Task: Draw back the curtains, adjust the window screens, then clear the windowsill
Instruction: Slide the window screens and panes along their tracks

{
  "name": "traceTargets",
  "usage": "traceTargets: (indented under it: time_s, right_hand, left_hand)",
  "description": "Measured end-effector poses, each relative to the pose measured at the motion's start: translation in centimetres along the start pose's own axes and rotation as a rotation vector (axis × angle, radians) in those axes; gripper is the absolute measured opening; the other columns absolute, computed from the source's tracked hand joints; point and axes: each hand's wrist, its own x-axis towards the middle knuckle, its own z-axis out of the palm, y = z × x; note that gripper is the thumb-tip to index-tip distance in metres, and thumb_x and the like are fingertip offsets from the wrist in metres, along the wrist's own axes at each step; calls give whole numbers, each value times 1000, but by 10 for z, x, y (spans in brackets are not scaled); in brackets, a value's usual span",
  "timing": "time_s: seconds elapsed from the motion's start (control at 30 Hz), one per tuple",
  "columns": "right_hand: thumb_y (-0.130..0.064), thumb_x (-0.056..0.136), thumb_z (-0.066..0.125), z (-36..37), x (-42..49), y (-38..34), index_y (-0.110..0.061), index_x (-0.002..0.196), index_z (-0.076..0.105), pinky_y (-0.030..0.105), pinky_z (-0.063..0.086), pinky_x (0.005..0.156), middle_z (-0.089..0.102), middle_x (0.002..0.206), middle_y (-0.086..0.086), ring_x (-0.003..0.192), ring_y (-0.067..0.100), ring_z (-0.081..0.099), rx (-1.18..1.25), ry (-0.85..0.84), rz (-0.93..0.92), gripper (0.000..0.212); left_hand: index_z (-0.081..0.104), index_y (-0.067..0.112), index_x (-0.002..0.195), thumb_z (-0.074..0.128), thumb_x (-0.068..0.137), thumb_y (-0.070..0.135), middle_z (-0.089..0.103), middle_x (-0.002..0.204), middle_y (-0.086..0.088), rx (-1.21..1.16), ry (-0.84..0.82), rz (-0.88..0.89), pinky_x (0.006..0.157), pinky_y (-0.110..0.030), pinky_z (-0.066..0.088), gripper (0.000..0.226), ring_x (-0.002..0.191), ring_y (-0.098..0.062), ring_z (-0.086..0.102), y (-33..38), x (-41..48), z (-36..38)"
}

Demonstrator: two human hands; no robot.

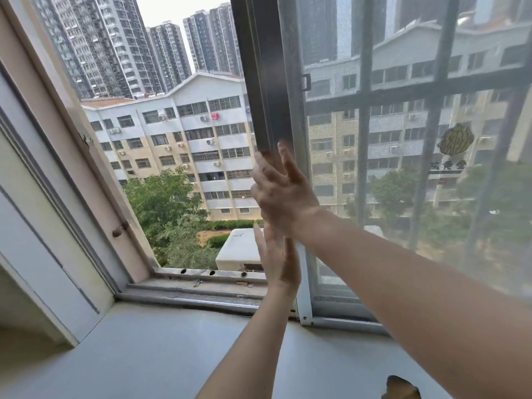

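The window screen [403, 174], grey mesh in a metal frame, fills the right half of the view. Its left upright [285, 82] stands at the centre. My right hand [283, 194] is high on that upright, fingers on its left side and thumb on its right, gripping it. My left hand [277, 260] is just below, held flat with straight fingers, its palm against the same upright. To the left of the screen the window is open to the outside. The white windowsill [144, 355] runs along the bottom. No curtain is in view.
A brown object [401, 387] lies on the sill at the bottom right edge. Small bits of debris [198, 283] sit in the bottom track [201, 295]. Dark security bars [364, 139] and a yellow sticker [456, 142] show behind the mesh. An air-conditioner unit [239, 251] sits outside below.
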Motion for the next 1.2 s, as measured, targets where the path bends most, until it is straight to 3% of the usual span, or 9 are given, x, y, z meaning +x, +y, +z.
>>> traceTargets:
  time_s: [0.07, 0.23, 0.33, 0.4, 0.47, 0.57, 0.87, 1.0, 1.2]
  right_hand:
    - [-19, 84, 56, 8, -8, 5, -17, 130, 50, 58, -11, 111, 24, 156, 7, 145, 28, 15, 106, 151, 33, 46]
    - [-23, 69, 74, -1, -34, 25, -23, 138, 41, 44, 23, 102, 38, 150, 7, 128, 28, 43, 190, 365, 287, 77]
    - [-23, 83, 64, -27, -54, 41, -10, 129, 50, 47, 42, 89, 48, 139, 15, 113, 32, 54, 328, 397, 524, 50]
    - [-27, 89, 58, -48, -74, 56, -6, 113, 56, 41, 49, 79, 59, 117, 14, 97, 30, 59, 410, 427, 666, 32]
    - [-31, 92, 54, -65, -102, 75, -7, 98, 55, 32, 44, 67, 61, 96, 7, 78, 21, 55, 427, 434, 791, 25]
    - [-34, 94, 50, -88, -152, 106, -8, 89, 55, 28, 36, 63, 59, 80, 2, 68, 21, 51, 358, 399, 919, 27]
    - [-31, 95, 47, -142, -320, 185, -13, 76, 50, 28, 34, 61, 54, 72, 2, 67, 24, 51, 172, 312, 1090, 26]
    - [-30, 94, 48, -164, -402, 220, -8, 76, 54, 33, 42, 60, 65, 77, 13, 70, 33, 57, 118, 276, 1142, 28]
    - [-29, 95, 46, -181, -503, 272, -17, 75, 45, 27, 30, 60, 52, 71, 3, 65, 26, 48, 43, 178, 1255, 23]
  left_hand:
    - [11, 34, 145, 24, 66, 86, 5, 156, -1, 240, 29, 113, 113, -38, 5, 95, 141, -9, -7, 4, -5, 2]
    - [4, 24, 144, 56, 76, 53, 9, 152, -6, 390, 58, 485, 110, -36, 7, 90, 140, -17, 5, 36, -16, 10]
    - [28, 19, 135, 61, 77, 40, 33, 141, -10, 383, 20, 581, 103, -39, 25, 70, 127, -23, 31, 49, -18, 19]
    - [49, 16, 111, 57, 78, 34, 61, 110, -10, 281, -12, 645, 88, -42, 44, 38, 100, -25, 53, 65, -24, 26]
    - [58, 14, 84, 58, 80, 28, 66, 81, -3, 151, -91, 640, 69, -39, 52, 15, 74, -20, 60, 86, -35, 39]
    - [58, 14, 72, 66, 81, 20, 59, 68, 6, 59, -214, 549, 57, -30, 47, 13, 65, -16, 58, 120, -60, 66]
    - [57, 21, 67, 66, 82, 24, 58, 61, 8, -101, -459, 488, 56, -28, 49, 18, 59, -13, 60, 202, -171, 160]
    - [61, 19, 73, 65, 83, 20, 62, 68, 3, -166, -584, 466, 60, -27, 50, 11, 63, -11, 60, 237, -228, 212]
    - [64, 18, 79, 64, 82, 24, 65, 76, 6, -195, -743, 513, 69, -35, 54, 6, 71, -14, 64, 286, -302, 291]
